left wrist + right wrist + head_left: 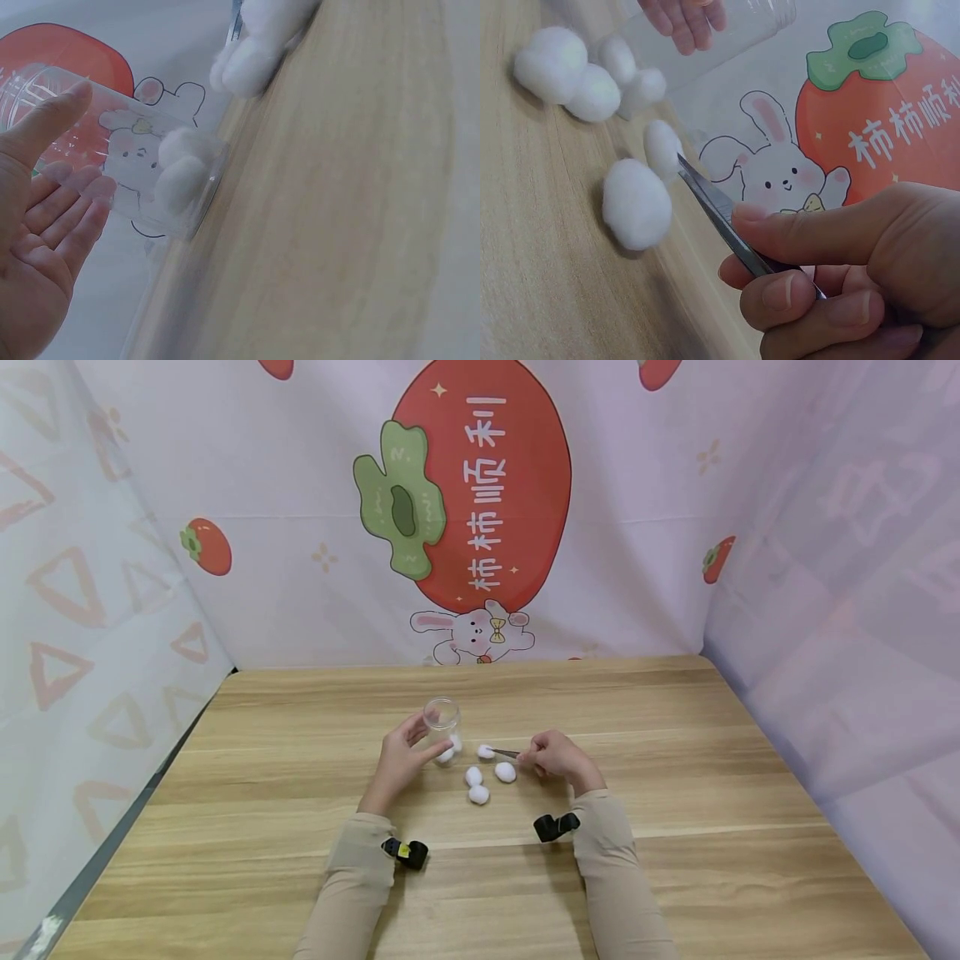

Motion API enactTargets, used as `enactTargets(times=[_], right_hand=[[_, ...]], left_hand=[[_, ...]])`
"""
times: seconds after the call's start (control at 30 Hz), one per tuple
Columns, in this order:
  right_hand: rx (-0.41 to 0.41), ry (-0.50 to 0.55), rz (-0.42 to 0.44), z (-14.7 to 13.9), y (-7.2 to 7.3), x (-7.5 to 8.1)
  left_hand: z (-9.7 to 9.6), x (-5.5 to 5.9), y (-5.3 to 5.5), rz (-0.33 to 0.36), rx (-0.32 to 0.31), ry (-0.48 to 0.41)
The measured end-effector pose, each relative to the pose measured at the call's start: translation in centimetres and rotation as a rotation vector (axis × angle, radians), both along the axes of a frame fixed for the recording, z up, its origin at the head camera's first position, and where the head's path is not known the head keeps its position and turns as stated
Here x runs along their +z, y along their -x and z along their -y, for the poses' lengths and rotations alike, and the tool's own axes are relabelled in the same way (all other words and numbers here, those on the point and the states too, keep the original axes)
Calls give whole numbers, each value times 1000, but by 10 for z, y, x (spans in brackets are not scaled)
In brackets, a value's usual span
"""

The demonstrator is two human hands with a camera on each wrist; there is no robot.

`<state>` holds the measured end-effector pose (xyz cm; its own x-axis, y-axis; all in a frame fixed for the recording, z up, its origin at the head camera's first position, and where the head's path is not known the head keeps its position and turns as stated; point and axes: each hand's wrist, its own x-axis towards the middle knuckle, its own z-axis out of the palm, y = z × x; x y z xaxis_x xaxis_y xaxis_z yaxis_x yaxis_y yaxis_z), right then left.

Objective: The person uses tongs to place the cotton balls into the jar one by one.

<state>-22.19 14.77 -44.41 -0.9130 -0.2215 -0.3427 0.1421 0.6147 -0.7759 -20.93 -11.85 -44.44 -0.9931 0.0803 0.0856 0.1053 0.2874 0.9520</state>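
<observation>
My left hand (pixel 401 760) holds a clear open-topped jar (pixel 120 142) standing upright on the table, thumb on one side and fingers on the other. Two white cotton balls (pixel 180 184) lie at the bottom of the jar. Between thumb and fingers, my right hand (pixel 832 262) pinches a pair of metal tweezers (pixel 724 229). Their tips meet a cotton ball (pixel 661 146) on the table just right of the jar. Another cotton ball (pixel 506 772) lies close by the tweezers, and a touching pair of cotton balls (pixel 478 794) sits nearer to me.
The wood-grain table (pixel 300 735) runs back to a hanging cloth (pixel 637 527) printed with a persimmon and a rabbit. Pale cloth also hangs at the left and right sides. Each wrist carries a small black camera (pixel 557 827) over a beige sleeve.
</observation>
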Motion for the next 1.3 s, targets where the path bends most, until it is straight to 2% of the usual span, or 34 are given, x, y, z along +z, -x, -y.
enactTargets(times=[0.13,0.3,0.47,0.73,0.77,1.1,1.3], right_hand=[[-6,56,2,-1,1,0],[-21,142,34,-2,3,0],[-32,229,84,-3,5,0],[-8,330,100,-8,4,4],[-4,338,100,-9,5,0],[53,469,135,-6,6,9],[74,514,152,-1,6,14]], left_hand=[[3,-16,9,-4,11,-15],[6,-22,11,-22,13,-16],[6,-21,11,-26,14,-8],[6,-20,10,-19,12,-1],[6,-20,10,-19,12,0],[6,-20,10,-34,12,-8],[6,-20,10,-20,11,-3]])
